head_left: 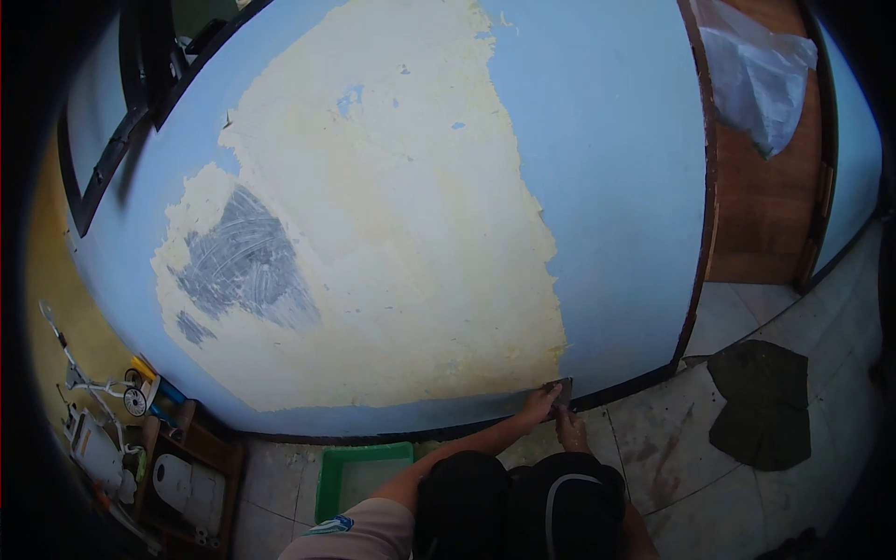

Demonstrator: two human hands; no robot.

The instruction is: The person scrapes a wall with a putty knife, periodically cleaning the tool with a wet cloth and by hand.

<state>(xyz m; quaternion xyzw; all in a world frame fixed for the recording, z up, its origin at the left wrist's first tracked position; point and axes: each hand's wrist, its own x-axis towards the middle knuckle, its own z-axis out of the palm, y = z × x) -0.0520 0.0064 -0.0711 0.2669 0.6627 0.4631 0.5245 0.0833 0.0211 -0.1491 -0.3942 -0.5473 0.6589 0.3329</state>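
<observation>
Low on the wall, my left hand point(539, 405) is closed round a scraper point(563, 387), its fingers near the blade. My right hand point(571, 431) grips the same scraper from below, just behind my left hand. The blade rests against the wall's bottom edge, where the bare cream patch point(411, 243) meets the blue paint point(616, 205). A grey scratched area point(247, 257) shows at the left of the patch.
A green tray point(327, 485) stands on the floor left of my knees. A dark cloth point(761, 401) lies on the tiles at right. Wooden shelving point(229, 485) and a white-framed wheeled item point(89, 383) are at far left. A plastic bag point(761, 75) hangs by the brown door point(761, 215).
</observation>
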